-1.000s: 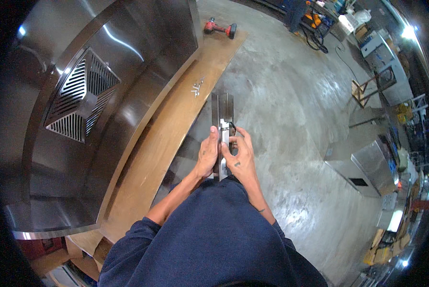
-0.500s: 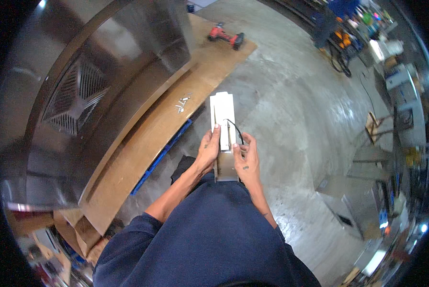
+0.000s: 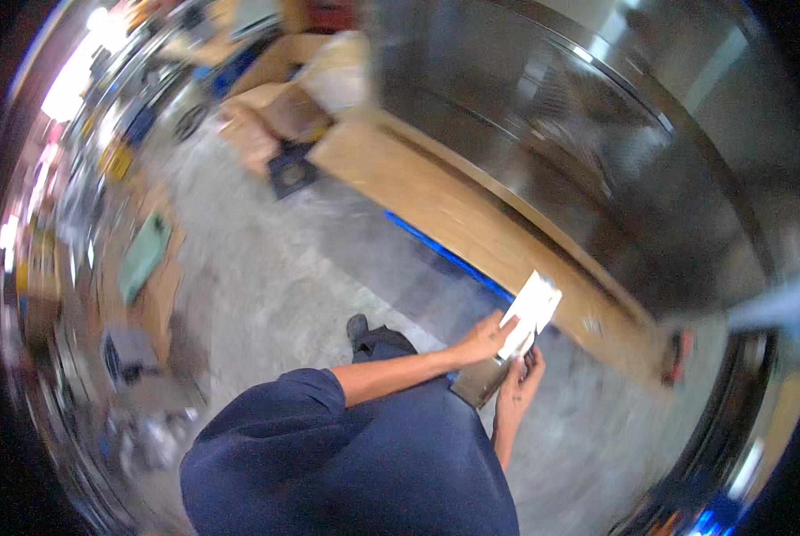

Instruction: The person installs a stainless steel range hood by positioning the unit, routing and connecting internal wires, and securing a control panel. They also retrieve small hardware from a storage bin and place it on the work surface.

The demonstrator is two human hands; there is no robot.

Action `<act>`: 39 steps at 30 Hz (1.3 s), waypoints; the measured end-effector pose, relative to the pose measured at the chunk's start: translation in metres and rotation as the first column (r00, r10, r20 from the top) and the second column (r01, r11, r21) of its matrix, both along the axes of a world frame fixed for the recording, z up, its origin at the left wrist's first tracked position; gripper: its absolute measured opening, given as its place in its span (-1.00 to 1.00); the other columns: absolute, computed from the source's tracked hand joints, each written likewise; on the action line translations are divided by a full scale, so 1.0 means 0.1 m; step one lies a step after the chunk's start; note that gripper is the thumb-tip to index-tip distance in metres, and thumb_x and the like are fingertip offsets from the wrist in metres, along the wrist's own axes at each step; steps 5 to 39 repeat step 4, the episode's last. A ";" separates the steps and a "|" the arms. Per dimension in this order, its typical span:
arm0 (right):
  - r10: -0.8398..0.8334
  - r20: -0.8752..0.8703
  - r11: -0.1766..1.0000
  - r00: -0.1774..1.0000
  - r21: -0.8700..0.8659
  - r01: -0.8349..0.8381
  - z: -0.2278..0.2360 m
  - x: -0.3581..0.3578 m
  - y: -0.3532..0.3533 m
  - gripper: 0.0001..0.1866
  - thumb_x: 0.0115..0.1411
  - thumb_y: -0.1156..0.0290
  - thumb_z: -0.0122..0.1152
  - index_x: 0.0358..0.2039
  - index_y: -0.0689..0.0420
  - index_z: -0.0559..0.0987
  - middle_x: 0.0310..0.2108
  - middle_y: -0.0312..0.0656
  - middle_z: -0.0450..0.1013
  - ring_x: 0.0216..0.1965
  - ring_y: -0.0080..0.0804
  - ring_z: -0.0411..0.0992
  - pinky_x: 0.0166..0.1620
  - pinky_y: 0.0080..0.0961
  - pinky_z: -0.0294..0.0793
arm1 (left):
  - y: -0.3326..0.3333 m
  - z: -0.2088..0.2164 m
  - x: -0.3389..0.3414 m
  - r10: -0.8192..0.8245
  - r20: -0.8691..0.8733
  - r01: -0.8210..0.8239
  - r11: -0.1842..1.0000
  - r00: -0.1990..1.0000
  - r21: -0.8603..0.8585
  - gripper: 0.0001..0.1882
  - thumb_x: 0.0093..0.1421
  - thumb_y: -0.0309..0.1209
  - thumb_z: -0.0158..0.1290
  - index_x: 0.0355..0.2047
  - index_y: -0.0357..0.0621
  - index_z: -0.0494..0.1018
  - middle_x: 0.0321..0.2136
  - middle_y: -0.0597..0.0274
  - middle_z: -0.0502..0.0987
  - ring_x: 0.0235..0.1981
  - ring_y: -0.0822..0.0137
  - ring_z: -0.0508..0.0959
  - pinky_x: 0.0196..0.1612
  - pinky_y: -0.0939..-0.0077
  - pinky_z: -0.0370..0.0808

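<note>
My two hands hold one assembly in front of me at the right of my body. Its upper part is a long white housing (image 3: 534,304), bright and tilted toward the upper right. A flat brownish-grey metal piece (image 3: 479,382) extends from its lower end toward my shirt. My left hand (image 3: 483,341) grips the housing's left edge near the lower end. From the other side my right hand (image 3: 520,382) closes its fingers around the joint of the two parts. A dark cable, mostly hidden, shows beside the right fingers. Motion blurs the details.
Beyond my hands a wooden board (image 3: 454,228) lies over a blue pallet (image 3: 445,255), bearing a large stainless steel hood (image 3: 471,67). Small metal pieces (image 3: 592,323) and a red power tool (image 3: 679,357) lie toward its right end. Cardboard (image 3: 279,112) stands at the far left end.
My body and view have swung round: the hood and board moved from the left to the upper right. Both hands still hold the white housing, now further right and tilted. My left hand crosses in from the left.
</note>
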State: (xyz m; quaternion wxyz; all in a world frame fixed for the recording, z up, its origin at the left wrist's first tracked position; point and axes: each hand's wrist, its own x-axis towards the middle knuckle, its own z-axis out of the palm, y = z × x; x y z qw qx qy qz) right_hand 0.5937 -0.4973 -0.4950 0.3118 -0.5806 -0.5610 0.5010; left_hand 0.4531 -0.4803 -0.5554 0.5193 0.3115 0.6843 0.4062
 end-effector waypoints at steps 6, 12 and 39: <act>0.304 0.003 0.952 0.953 0.028 -0.304 0.15 0.02 0.02 -0.48 0.49 0.28 0.07 0.34 0.28 0.27 0.21 0.13 0.37 0.21 -0.16 0.40 0.22 -0.27 0.43 | -0.41 0.42 -0.12 0.194 0.121 -0.180 0.976 0.973 -0.119 0.11 0.29 0.46 -0.12 0.39 -0.42 0.22 0.19 -0.37 0.46 0.32 -0.15 0.38 0.34 0.27 0.31; 0.304 0.003 0.952 0.953 0.028 -0.304 0.15 0.02 0.02 -0.48 0.49 0.28 0.07 0.34 0.28 0.27 0.21 0.13 0.37 0.21 -0.16 0.40 0.22 -0.27 0.43 | -0.41 0.42 -0.12 0.194 0.121 -0.180 0.976 0.973 -0.119 0.11 0.29 0.46 -0.12 0.39 -0.42 0.22 0.19 -0.37 0.46 0.32 -0.15 0.38 0.34 0.27 0.31; 0.304 0.003 0.952 0.953 0.028 -0.304 0.15 0.02 0.02 -0.48 0.49 0.28 0.07 0.34 0.28 0.27 0.21 0.13 0.37 0.21 -0.16 0.40 0.22 -0.27 0.43 | -0.41 0.42 -0.12 0.194 0.121 -0.180 0.976 0.973 -0.119 0.11 0.29 0.46 -0.12 0.39 -0.42 0.22 0.19 -0.37 0.46 0.32 -0.15 0.38 0.34 0.27 0.31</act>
